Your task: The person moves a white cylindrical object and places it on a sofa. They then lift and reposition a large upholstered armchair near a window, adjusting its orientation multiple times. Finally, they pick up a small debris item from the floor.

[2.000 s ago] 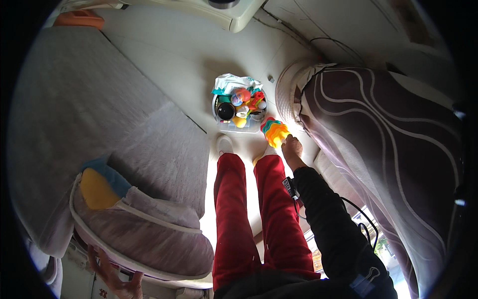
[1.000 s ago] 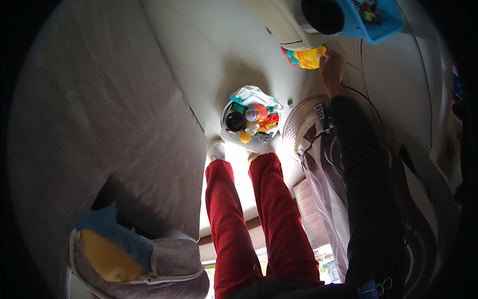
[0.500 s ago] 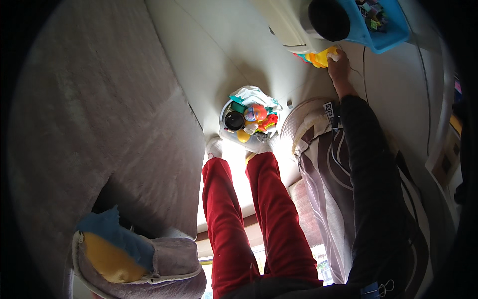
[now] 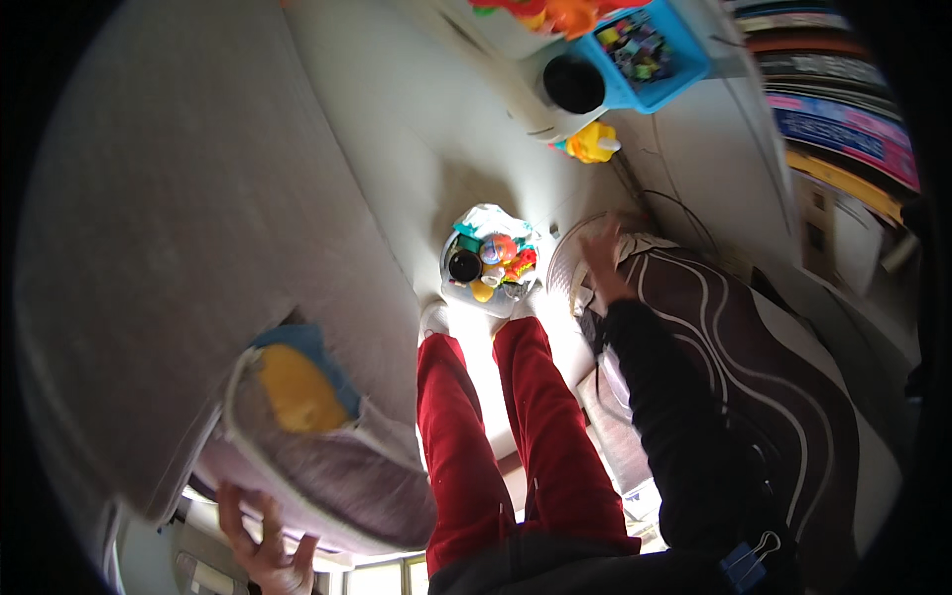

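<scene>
My right hand (image 4: 603,260) is raised, fingers spread and somewhat blurred, with nothing in it. It is over the rim of a round woven basket (image 4: 567,260), next to a brown-and-white patterned cloth (image 4: 764,347). Low at the left, my left hand (image 4: 266,548) is open, its fingers apart, near a grey sofa's padded arm (image 4: 367,496). By my feet stands a tub of toys (image 4: 466,296) holding a red-topped ball (image 4: 499,248), a black round pot (image 4: 464,265) and a white bag (image 4: 486,216). A yellow toy (image 4: 592,144) lies beyond my right hand.
A blue bin (image 4: 684,79) of small coloured pieces stands at the top beside a black round opening (image 4: 573,83). Orange toys (image 4: 565,15) lie above it. Stacked books or boxes (image 4: 843,109) line the right. A yellow-and-blue cushion (image 4: 297,387) rests on the sofa.
My right hand has let go of the yellow toy and drawn back toward me, opening. My left hand has come into view at the lower left. The view has shifted to the right.
</scene>
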